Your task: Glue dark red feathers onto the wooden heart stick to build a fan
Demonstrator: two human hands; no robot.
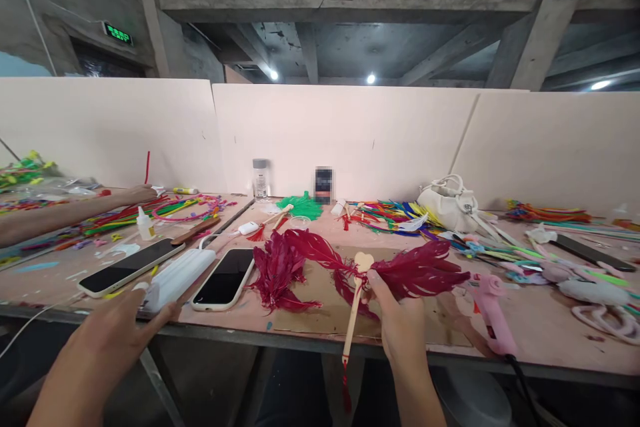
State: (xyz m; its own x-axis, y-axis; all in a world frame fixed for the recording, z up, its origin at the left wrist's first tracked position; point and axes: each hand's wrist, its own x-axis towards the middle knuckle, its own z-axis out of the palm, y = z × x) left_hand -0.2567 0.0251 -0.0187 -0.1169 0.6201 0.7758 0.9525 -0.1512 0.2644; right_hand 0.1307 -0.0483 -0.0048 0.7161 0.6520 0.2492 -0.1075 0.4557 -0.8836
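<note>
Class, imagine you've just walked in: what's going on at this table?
A person's right hand grips a pale wooden, heart-topped stick, with dark-red feathers spreading to both sides near its top. Their left hand is at a white, oblong pack; whether it grips is unclear. A separate dark-red feather bunch lies left of the stick, a pink plastic glue gun to its right.

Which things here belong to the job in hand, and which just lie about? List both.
Likely part of the job:
pale wooden stick with a heart-shaped head, in the right hand
dark red feathers
pink plastic glue gun
brown cardboard sheet

Seemingly just lying about:
black-screened phone in a pale case, beside the feathers
cream-white handbag
clear bottle with a grey cap
</note>
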